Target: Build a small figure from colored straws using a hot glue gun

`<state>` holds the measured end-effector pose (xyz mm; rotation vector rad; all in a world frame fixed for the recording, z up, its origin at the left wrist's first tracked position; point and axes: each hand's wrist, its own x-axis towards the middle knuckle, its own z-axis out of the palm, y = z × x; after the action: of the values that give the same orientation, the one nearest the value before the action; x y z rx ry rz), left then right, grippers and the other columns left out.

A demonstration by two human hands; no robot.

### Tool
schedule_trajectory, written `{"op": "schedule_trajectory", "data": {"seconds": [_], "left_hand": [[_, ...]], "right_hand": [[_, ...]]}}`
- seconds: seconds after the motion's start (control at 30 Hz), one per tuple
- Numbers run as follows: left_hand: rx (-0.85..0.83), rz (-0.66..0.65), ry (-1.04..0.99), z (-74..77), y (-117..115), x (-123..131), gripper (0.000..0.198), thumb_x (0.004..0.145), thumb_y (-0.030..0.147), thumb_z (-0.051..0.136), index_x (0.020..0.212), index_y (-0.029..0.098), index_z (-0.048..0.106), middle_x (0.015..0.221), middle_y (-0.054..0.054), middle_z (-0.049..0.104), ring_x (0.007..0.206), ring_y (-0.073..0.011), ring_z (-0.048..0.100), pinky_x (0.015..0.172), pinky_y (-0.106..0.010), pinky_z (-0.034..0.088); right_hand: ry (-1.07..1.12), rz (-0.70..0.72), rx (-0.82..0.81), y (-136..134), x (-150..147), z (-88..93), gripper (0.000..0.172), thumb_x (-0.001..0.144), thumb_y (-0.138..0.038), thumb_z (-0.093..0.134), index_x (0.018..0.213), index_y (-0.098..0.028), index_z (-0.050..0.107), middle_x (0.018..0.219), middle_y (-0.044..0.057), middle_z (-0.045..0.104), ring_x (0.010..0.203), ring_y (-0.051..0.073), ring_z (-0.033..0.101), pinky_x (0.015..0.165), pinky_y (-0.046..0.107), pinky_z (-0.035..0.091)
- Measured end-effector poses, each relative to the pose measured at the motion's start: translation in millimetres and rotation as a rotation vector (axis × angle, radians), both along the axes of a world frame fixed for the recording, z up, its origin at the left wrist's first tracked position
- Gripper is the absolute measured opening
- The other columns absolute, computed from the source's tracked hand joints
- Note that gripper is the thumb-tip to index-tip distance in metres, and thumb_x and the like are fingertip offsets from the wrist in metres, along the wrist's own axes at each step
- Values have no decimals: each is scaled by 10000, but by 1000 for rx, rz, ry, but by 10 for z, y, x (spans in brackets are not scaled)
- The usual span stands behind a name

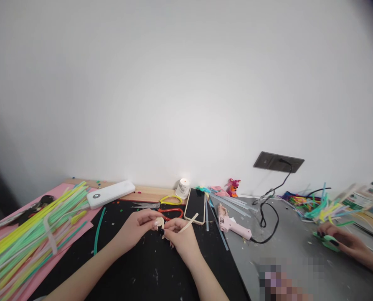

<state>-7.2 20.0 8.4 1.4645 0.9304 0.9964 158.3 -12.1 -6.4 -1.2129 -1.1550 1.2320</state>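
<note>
My left grip [139, 228] pinches a curled cream piece [160, 221], and my right grip [181, 236] meets it there, with a cream strip [191, 221] slanting out of it. From that curl, I see a paper cup [183, 189] near one o'clock and a smartphone [195, 204] at two. At three, a pink glue gun [238, 229] lies on the desk [277, 255]; well past it, another person's hand [346, 238] holds a green piece [328, 243]. Toward nine lie a teal strip [99, 230], then multicoloured pipe cleaners [26, 238] on pink paper [58, 191].
</note>
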Motion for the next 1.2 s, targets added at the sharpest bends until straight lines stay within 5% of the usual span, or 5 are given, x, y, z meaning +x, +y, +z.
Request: {"op": "schedule_trajectory", "data": {"seconds": [0.43, 0.73, 1.2], "left_hand": [[-46, 153, -105, 18, 22, -48, 340, 665, 348, 730, 954, 170, 710, 710, 0, 689, 664, -176, 623, 714, -339, 529], [-86, 47, -142, -73, -2, 31, 301, 685, 353, 736, 921, 168, 704, 772, -17, 708, 711, -185, 652, 753, -364, 553], [40, -73, -38, -92, -31, 8, 200, 744, 205, 662, 942, 192, 693, 773, -6, 729, 733, -186, 677, 723, -312, 541]], "right_hand": [[81, -19, 80, 11, 27, -1, 228, 616, -275, 728, 783, -159, 623, 529, -45, 618, 367, 61, 422, 377, 176, 321], [-10, 44, 61, -34, 18, 48, 260, 713, -410, 638, 633, -171, 572, 508, -17, 607, 349, 57, 377, 362, 185, 296], [-9, 20, 62, 8, 47, 34, 250, 721, -391, 550, 581, -184, 536, 421, -57, 489, 327, 52, 335, 354, 187, 229]]}}
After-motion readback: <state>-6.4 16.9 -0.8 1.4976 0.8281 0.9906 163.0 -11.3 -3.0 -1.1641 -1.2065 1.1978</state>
